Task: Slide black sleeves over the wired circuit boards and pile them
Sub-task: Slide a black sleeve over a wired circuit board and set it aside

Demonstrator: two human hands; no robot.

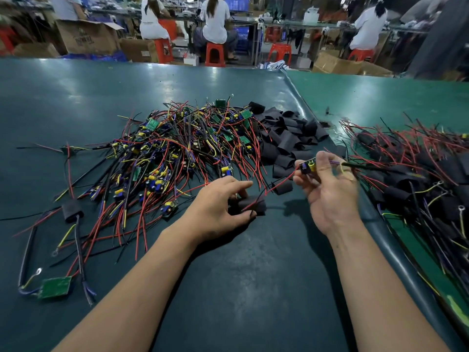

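Landmark: heap of wired boards [182,146], mid-table [76,97]. Beyond it, bare mat to the far edge. Near side, open strip between the forearms. Just right of heap, loose sleeves [286,138] block that flank. Further right, sleeved pile [416,179] crowds the raised seam [299,97]. Left of heap, stray boards and trailing wires [73,212] clutter the approach.

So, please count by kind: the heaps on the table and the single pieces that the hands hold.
Heap of bare wired boards: 1
Heap of empty black sleeves: 1
Heap of sleeved boards: 1
Wired board pinched in right hand: 1
Black sleeve gripped by left hand: 1
Total: 5
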